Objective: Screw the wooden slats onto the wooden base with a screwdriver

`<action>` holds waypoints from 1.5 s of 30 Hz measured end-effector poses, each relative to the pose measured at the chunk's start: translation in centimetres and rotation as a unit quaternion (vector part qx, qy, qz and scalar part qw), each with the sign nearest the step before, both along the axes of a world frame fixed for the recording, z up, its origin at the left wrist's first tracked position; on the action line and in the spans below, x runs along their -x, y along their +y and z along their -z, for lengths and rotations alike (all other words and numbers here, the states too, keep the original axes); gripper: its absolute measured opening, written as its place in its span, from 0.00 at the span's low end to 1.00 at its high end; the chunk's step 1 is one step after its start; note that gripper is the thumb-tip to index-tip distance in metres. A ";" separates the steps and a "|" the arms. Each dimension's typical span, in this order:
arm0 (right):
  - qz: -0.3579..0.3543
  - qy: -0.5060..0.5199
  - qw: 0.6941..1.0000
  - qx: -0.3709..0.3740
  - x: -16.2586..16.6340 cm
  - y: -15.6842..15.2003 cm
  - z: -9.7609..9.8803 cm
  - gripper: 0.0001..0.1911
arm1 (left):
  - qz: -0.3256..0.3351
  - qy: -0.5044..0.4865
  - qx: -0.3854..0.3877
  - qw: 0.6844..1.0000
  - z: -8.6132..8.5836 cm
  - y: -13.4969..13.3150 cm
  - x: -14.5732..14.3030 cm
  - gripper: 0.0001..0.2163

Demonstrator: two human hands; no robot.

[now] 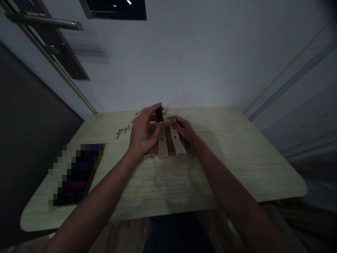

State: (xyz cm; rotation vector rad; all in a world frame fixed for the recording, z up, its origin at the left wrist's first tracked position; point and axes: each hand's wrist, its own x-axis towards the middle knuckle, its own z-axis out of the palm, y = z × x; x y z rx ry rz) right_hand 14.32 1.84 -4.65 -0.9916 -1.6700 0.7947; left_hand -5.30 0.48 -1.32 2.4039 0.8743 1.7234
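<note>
at twelve o'clock on the table [163, 189] i see the left hand [144, 133] pinch a black block [159, 114] nearly upright by one holed wooden strip [163, 148], while the right hand [184, 130] grips another strip [178, 144], maybe to steady it.

Dim room, cool greyish light. Pale wood-grain table [242, 165], rounded corners, long edge up against a white door [200, 63]. Metal lever handle [59, 23] on a dark plate [70, 63], upper left; dark glass pane [117, 10] at top, bright glints on it. Dark grey panel [26, 109] left, whitish panels [302, 88] right. Brownish plank floor [129, 233] underneath.
</note>
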 end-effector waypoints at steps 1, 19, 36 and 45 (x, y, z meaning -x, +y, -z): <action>0.001 0.000 1.000 0.003 0.0 0.0 0.0 0.29 | 0.003 -0.001 0.004 1.000 -0.1 -0.1 0.0 0.25; -0.004 0.004 1.000 -0.021 -0.1 0.2 0.4 0.26 | -0.034 -0.011 -0.016 0.999 0.2 0.6 0.1 0.25; -0.001 -0.008 1.000 -0.017 -0.2 0.2 0.2 0.29 | -0.041 0.006 -0.016 0.999 -0.1 0.2 -0.1 0.25; 0.006 -0.017 1.000 -0.002 -0.2 0.4 0.2 0.29 | 0.001 0.012 0.001 1.000 -0.6 -0.5 -0.2 0.23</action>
